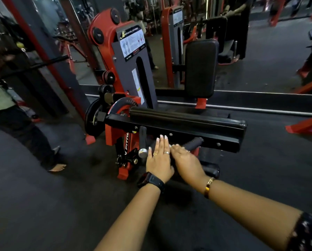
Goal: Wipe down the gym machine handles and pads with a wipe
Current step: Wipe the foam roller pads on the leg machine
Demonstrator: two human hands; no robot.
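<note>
A red and black gym machine (131,73) stands in front of me. Its black arm (187,131) carries a long black roller pad (178,115). An upright back pad (200,67) stands behind. Below the arm two black handles stick out: one upright (142,136), one angled right (195,143). My left hand (158,160) is stretched out flat, fingers straight, just under the arm between the handles. My right hand (186,160) lies beside it, fingers extended toward the angled handle, touching the left hand. No wipe shows in either hand.
A person (15,124) in a green top stands barefoot at the left. A wall mirror (251,60) behind the machine reflects the gym. Red frames (303,125) sit at the right. A chrome knob (142,153) juts out by my left hand. Dark floor (61,205) surrounds me.
</note>
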